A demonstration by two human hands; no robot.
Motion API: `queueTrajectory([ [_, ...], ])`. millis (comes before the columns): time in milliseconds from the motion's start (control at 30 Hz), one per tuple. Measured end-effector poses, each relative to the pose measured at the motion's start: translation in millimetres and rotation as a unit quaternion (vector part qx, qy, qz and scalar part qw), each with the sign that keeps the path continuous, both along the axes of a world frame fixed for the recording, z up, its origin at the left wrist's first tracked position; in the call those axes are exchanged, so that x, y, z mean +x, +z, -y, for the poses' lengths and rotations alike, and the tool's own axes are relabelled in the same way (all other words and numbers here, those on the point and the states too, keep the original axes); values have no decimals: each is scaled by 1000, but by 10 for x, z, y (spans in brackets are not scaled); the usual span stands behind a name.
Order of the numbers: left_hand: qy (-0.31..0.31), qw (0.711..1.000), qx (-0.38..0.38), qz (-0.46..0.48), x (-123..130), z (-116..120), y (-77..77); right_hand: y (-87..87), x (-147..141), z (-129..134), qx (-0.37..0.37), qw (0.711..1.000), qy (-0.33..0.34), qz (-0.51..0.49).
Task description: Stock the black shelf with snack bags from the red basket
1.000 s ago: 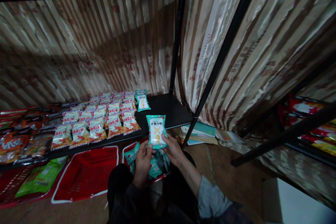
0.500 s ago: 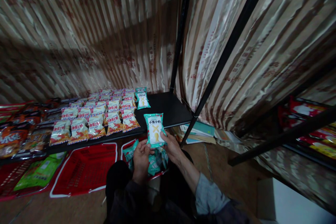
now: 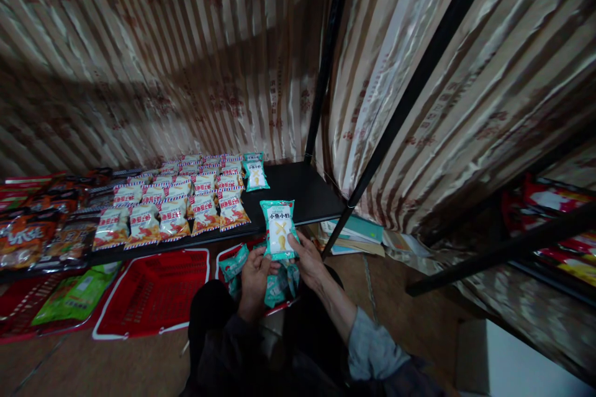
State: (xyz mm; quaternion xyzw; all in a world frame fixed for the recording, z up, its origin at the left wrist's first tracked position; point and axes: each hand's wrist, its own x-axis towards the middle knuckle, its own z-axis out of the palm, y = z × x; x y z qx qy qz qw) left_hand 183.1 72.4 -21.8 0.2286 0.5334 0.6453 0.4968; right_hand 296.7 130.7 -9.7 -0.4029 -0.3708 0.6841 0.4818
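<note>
A teal-and-white snack packet (image 3: 280, 228) stands upright between my two hands, its printed face toward me. My right hand (image 3: 307, 258) grips its lower right edge, thumb on the front. My left hand (image 3: 256, 276) pinches its lower left corner with curled fingers. Below them, a red basket (image 3: 224, 254) holds several more teal packets (image 3: 277, 290), partly hidden by my hands. Teal packets of the same kind (image 3: 255, 175) lie on the black shelf (image 3: 293, 189), to the right of rows of red-and-white snack bags (image 3: 205, 212).
A red basket (image 3: 158, 291) with white handles sits on the floor at left, beside green packages (image 3: 77, 298). A slanted black post (image 3: 372, 167) stands right of the shelf. Books (image 3: 356, 231) lie beneath. A white box (image 3: 521, 360) is at lower right.
The view has shifted slightly, so the shelf goods appear a little further right. Both hands still hold the packet, which looks slightly more upright.
</note>
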Motion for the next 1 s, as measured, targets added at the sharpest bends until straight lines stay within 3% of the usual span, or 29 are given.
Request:
queueTrajectory([
  [400, -13, 999, -28, -30, -121, 53, 52, 39, -22, 65, 5, 1000, 3, 1],
  [733, -44, 999, 21, 19, -128, -196, 459, 7, -9, 126, 27, 999, 41, 10],
  [1000, -20, 999, 17, 30, -35, -353, 426, -67, 61, 104, 20, 997, 65, 25],
])
